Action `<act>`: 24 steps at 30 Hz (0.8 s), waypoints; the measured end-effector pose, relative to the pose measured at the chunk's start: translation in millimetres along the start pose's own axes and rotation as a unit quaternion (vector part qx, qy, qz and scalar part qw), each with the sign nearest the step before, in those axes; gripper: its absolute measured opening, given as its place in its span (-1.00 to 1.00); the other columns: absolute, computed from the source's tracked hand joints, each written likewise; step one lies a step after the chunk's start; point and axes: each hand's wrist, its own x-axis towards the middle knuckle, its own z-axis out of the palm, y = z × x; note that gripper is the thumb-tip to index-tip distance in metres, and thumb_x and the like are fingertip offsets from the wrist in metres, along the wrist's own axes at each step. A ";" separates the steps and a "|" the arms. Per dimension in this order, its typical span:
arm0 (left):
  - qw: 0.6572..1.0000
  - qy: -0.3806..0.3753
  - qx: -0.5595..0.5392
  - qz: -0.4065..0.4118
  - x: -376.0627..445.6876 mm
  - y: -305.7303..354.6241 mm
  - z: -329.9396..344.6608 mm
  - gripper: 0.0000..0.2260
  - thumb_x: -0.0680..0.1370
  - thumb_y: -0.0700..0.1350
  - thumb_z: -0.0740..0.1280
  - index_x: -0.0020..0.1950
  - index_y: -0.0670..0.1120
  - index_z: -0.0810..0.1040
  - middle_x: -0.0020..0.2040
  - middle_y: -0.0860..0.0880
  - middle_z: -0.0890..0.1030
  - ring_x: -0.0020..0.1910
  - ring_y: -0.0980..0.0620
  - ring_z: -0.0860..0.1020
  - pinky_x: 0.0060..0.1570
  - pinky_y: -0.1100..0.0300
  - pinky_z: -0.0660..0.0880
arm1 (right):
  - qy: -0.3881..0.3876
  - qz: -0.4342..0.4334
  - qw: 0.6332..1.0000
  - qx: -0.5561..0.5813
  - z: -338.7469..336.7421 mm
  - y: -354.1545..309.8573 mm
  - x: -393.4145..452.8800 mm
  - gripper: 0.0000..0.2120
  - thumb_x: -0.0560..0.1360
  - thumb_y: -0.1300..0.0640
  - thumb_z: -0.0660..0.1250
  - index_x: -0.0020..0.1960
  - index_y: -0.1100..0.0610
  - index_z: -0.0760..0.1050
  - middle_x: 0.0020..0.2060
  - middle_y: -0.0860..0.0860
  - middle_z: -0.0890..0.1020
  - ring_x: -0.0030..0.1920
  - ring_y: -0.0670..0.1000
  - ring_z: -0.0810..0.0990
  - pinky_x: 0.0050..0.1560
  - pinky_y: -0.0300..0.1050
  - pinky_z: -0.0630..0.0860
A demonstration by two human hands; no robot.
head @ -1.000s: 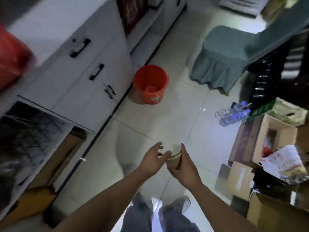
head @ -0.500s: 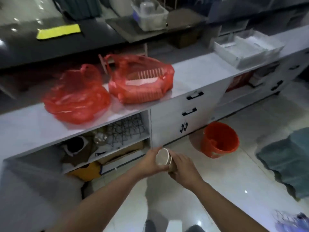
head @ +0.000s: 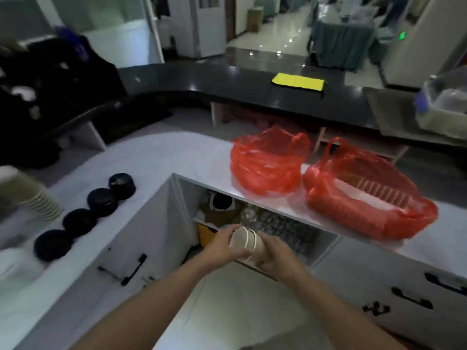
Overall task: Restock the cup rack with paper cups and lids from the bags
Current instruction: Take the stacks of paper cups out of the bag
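Observation:
Both my hands hold a short stack of paper cups point(head: 242, 245) lying sideways in front of me, mouths toward the left. My left hand point(head: 222, 246) grips the rim end and my right hand point(head: 276, 256) grips the bottom end. Two red plastic bags stand on the white counter: the left bag point(head: 267, 164) looks slack, and the right bag point(head: 366, 195) shows white stacked lids or cups inside. At the far left edge a blurred stack of paper cups point(head: 40, 203) lies on its side. Several black lids point(head: 102, 202) sit in a row on the left counter.
The white L-shaped counter point(head: 161, 157) wraps round me, with open shelves point(head: 252, 218) of clutter under it and drawers with black handles point(head: 409, 296) to the right. A dark upper counter point(head: 227, 84) carries a yellow cloth point(head: 298, 82). Bare floor point(head: 240, 311) lies below my arms.
My view has swung from the floor up and left to the counter corner. The cups have stayed in both hands, now tipped sideways. The red bags have shifted to the right of the view.

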 end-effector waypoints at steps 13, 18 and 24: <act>0.961 0.216 -0.078 -0.156 -125.3 -68.0 -149.9 -0.14 0.43 0.08 0.58 0.58 0.07 0.16 0.37 0.00 0.40 0.26 -0.01 0.50 0.10 0.22 0.51 | -0.158 -0.265 0.950 -0.054 66.1 -199.0 121.8 -0.16 0.29 -0.22 0.45 0.48 -0.32 0.15 0.30 -0.14 0.43 0.25 -0.02 0.48 0.20 -0.01 0.52; 0.923 0.330 -0.097 -0.170 -157.8 -102.0 -221.7 -0.20 0.40 0.12 0.59 0.47 0.07 0.18 0.28 0.00 0.45 0.16 0.03 0.52 0.04 0.18 0.53 | -0.142 -0.287 0.947 0.030 100.2 -294.9 156.1 -0.27 0.47 -0.18 0.46 0.53 -0.25 0.16 0.53 -0.18 0.08 0.44 -0.12 0.19 0.42 -0.05 0.30; 0.894 0.388 -0.130 -0.183 -186.2 -151.2 -306.0 -0.20 0.31 0.29 0.55 0.36 0.11 0.19 0.22 0.05 0.46 0.13 0.06 0.53 0.12 0.07 0.58 | -0.230 -0.072 0.906 0.348 139.8 -398.8 190.4 -0.29 0.57 -0.16 0.35 0.57 -0.24 0.03 0.42 0.01 0.37 0.19 0.08 0.63 0.13 0.13 0.64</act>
